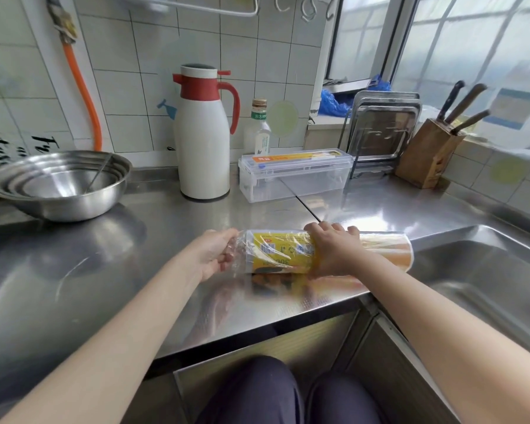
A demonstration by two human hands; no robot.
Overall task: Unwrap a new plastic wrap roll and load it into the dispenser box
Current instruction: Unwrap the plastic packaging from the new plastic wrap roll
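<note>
A new plastic wrap roll [283, 250], with a yellow label and clear outer wrapping, lies lengthwise just above the steel counter near its front edge. My right hand [334, 249] grips the roll around its middle, fingers curled over the top. My left hand [216, 254] pinches the loose clear wrapping at the roll's left end. The clear dispenser box [294, 179], lid down, stands further back on the counter, apart from both hands; an orange-labelled strip shows through its top.
A white and red thermos jug [204, 133] and a bottle [259, 127] stand behind the box. Stacked steel bowls [58, 183] sit at the left. A tray rack [383, 130] and knife block [429, 151] are at back right. A sink [487, 280] opens to the right.
</note>
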